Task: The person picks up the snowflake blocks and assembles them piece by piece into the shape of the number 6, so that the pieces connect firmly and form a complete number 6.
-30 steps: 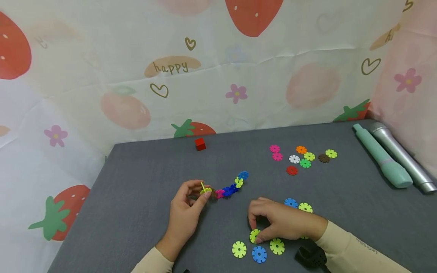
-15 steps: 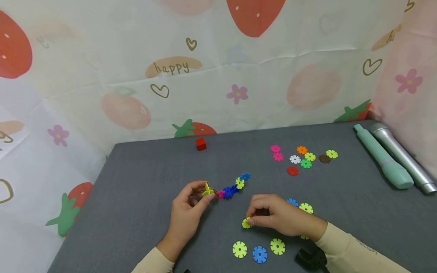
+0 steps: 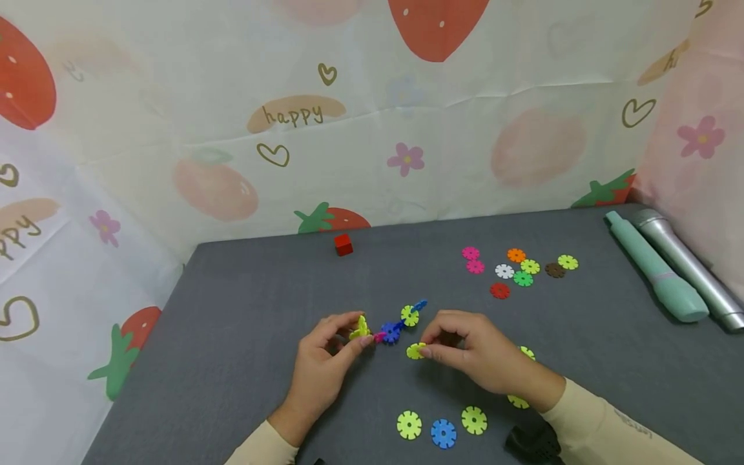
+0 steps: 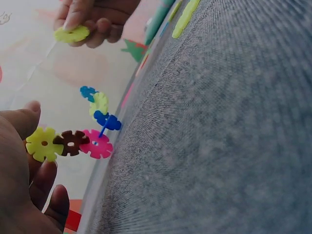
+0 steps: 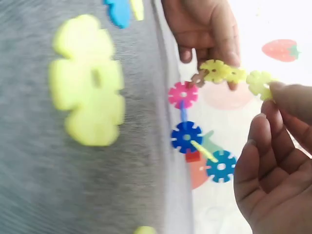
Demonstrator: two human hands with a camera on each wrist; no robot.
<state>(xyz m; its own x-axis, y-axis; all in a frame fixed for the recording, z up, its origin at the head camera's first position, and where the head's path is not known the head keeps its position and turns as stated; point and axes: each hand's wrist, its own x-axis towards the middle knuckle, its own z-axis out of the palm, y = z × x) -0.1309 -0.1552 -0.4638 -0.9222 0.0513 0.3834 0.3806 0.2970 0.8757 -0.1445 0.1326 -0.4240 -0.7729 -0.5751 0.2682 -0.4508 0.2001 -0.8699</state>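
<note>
My left hand [image 3: 322, 361] pinches the yellow end of a chain of slotted flower-shaped plastic discs. Beyond the fingers the chain runs through a brown disc [image 4: 72, 143], a pink disc [image 4: 97, 144], dark blue discs [image 3: 390, 333], a yellow disc [image 3: 409, 316] and a lighter blue disc [image 5: 221, 166]. Two yellow discs [image 5: 214, 71] stand at an angle to each other at the held end. Between thumb and fingertips, my right hand [image 3: 479, 352] holds a single yellow disc [image 3: 415, 351] above the table. A gap separates this disc from the chain's held end in the right wrist view.
On the grey table [image 3: 261, 290], loose yellow [image 3: 409, 425] and blue [image 3: 444, 433] discs lie near the front. Several coloured discs, one red [image 3: 500, 290], lie at back right. A red cube [image 3: 343, 245] sits at the back; a green tool [image 3: 657, 271] and silver microphone [image 3: 686, 265] lie right.
My right hand has lifted the yellow disc from the front row and carried it up and leftward, nearer the chain. My left hand has shifted slightly right, and the chain has turned a little.
</note>
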